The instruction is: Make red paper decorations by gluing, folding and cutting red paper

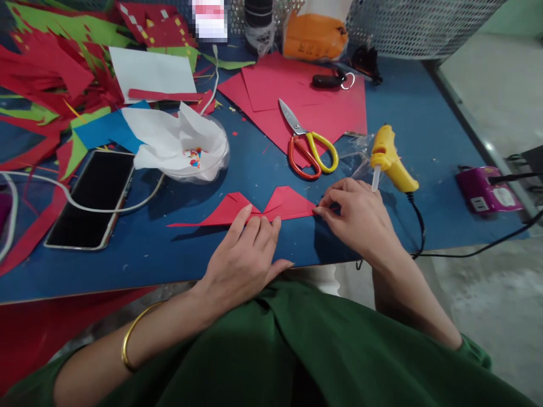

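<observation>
A folded piece of red paper [288, 202] with two raised peaks and a thin pointed left tip lies near the table's front edge. My left hand [246, 249] rests on its lower middle, fingers stretched out and thumb apart. At the paper's right end, my right hand [354, 212] pinches the tip between thumb and forefinger. Just beyond my right hand lies a yellow glue gun [394, 161] with a clear glue stick. Scissors [307, 141] with one red and one yellow handle lie partly open behind the paper.
A plastic bowl [220, 152] lined with white paper holds small coloured bits. A phone [91, 198] lies left under a white cable. Paper scraps [51, 73] heap at far left. Red sheets [292, 85] lie behind the scissors. A purple box [487, 189] sits at right near black cords.
</observation>
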Demonstrator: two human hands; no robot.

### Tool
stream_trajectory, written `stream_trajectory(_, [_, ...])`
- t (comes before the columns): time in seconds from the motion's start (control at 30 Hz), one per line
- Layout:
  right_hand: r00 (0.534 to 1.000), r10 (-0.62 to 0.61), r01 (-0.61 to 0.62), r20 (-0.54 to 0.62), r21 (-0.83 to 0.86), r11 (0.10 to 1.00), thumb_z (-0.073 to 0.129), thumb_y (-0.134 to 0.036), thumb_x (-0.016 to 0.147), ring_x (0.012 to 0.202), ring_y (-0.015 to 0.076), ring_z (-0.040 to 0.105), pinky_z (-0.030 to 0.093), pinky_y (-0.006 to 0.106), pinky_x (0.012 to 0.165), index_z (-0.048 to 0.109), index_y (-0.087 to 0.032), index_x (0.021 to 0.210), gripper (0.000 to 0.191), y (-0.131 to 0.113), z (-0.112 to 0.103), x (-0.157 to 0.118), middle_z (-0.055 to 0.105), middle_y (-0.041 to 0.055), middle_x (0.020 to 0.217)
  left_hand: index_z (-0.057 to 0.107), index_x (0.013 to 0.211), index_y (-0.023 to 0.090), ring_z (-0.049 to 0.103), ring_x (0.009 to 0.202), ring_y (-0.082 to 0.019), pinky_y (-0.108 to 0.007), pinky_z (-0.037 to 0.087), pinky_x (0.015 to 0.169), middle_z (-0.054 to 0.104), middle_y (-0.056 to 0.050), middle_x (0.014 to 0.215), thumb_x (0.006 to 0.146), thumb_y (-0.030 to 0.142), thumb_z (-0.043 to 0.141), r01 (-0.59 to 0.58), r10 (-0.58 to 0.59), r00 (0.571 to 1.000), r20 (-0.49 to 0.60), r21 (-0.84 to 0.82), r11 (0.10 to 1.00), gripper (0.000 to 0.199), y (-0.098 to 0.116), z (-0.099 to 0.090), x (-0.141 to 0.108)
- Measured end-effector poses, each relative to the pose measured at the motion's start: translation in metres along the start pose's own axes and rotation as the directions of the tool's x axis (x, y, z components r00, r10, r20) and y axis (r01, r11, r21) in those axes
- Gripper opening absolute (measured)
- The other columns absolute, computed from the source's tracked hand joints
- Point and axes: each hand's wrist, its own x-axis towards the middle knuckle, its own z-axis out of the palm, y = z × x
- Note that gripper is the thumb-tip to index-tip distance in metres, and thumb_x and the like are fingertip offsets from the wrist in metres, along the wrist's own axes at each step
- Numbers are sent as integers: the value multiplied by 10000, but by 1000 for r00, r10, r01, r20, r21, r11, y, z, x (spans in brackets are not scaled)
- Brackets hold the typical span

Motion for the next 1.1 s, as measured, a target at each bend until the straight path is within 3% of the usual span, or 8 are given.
stream_trajectory(0.27, [989, 82, -75, -119, 59, 995, 594, -266, 891, 911, 279, 601, 448, 475, 845, 631, -206, 784, 128, 14, 9, -14, 676, 95, 957, 655, 1274, -22, 673, 973, -312, -528, 445, 1076, 733, -205, 1074, 982, 465, 509, -7, 7, 1000, 7, -11, 1000, 586, -2, -1, 2])
stream_trajectory(0.4, [960, 149, -146, -238, 29, 989, 544, -211, 896, 974, 314, 612, 484, 501, 855, 651, -195, 929, 113, 13, 8, -34, 681, 133, 999, 657, 1276, 2, 669, 993, -319, -555, 457, 1064, 736, -206, 1091, 976, 489, 514, -4, 4, 1000, -3, -32, 999, 590, -2, 0, 2])
stream_trajectory(0.47, [928, 102, -99, -359, 26, 995, 520, -175, 906, 1046, 328, 627, 496, 512, 903, 654, -174, 1060, 204, 4, 8, -48, 683, 172, 1069, 655, 1274, 0, 665, 994, -323, -563, 463, 1056, 734, -211, 1097, 980, 506, 498, -1, 1, 1000, 2, -32, 999, 606, -2, 0, 2])
stream_trajectory(0.53, [891, -60, 89, -450, 44, 995, 534, -152, 911, 1140, 320, 633, 498, 490, 980, 634, -165, 1183, 290, -9, 10, -60, 687, 191, 1158, 641, 1286, -12, 663, 998, -324, -565, 458, 1065, 729, -217, 1107, 981, 514, 489, 3, -3, 1000, 15, -31, 1000, 627, 0, 0, 1])
stream_trajectory(0.63, [854, -370, 429, -366, 90, 899, 534, -224, 948, 1293, 292, 585, 488, 458, 1074, 529, -99, 1364, 434, -30, 19, -65, 667, 192, 1307, 627, 1292, -18, 663, 994, -323, -584, 433, 1095, 725, -210, 1107, 977, 470, 488, 8, -7, 1000, 27, -37, 999, 598, 1, 0, 1])
stream_trajectory(0.7, [851, -468, 503, -237, 118, 856, 461, -332, 1003, 1367, 287, 531, 461, 469, 1118, 447, -20, 1436, 534, -43, 28, -60, 611, 217, 1404, 642, 1258, -22, 666, 994, -327, -597, 422, 1107, 726, -207, 1108, 964, 409, 472, 6, -5, 1000, 26, -44, 999, 548, 1, -1, -1])
stream_trajectory(0.93, [870, -462, 474, -171, 35, 880, 353, -467, 1039, 1380, 321, 518, 439, 487, 1133, 445, 73, 1434, 675, -60, 42, -57, 558, 257, 1450, 616, 1298, 6, 634, 1185, -356, -571, 359, 1161, 690, -205, 1287, 946, 399, 471, 81, -77, 996, 33, -124, 989, 547, 1, -8, -15])
stream_trajectory(1.1, [912, -369, 368, -182, -37, 929, 350, -516, 1033, 1349, 327, 548, 441, 491, 1123, 391, 55, 1472, 722, -39, 37, -64, 568, 271, 1434, 629, 1277, -6, 645, 1163, -340, -579, 387, 1141, 697, -212, 1276, 968, 496, 494, 77, -75, 997, 22, -126, 989, 605, 0, -7, -16])
